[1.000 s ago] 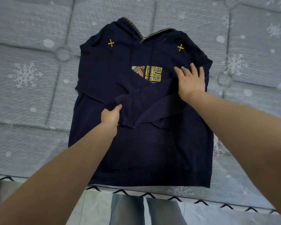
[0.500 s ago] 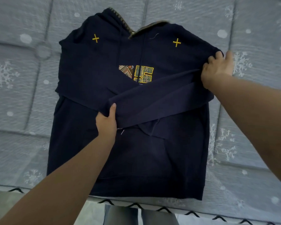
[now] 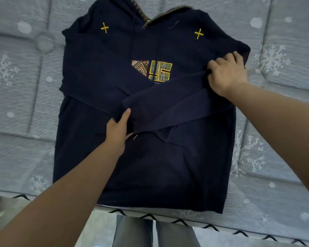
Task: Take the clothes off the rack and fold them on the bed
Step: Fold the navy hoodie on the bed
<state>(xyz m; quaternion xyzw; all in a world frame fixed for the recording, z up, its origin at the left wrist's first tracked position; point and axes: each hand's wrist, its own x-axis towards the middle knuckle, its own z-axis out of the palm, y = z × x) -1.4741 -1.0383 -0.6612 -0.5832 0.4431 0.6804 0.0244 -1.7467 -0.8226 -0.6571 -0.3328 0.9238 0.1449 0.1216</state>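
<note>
A dark navy hoodie [image 3: 100, 72] lies face up on the bed [image 3: 16, 97], with two yellow crosses near the shoulders and a yellow embroidered patch on the chest. Both sleeves are folded across the front. My left hand [image 3: 119, 130] pinches the cuff end of the upper sleeve [image 3: 169, 111] near the hoodie's middle. My right hand [image 3: 227, 73] grips the same sleeve at the shoulder fold on the hoodie's right edge, fingers curled into the cloth. The hood runs out of the top of the frame.
The grey quilted bedcover has white snowflakes and dots. Its near edge [image 3: 221, 227], trimmed with a black zigzag, runs along the bottom just below the hoodie's hem. My grey trouser legs [image 3: 155, 234] stand against that edge.
My right hand went from lying flat on the sleeve to gripping the fold at the right shoulder edge. My left hand kept hold of the cuff, and the sleeve now lies straighter across the front.
</note>
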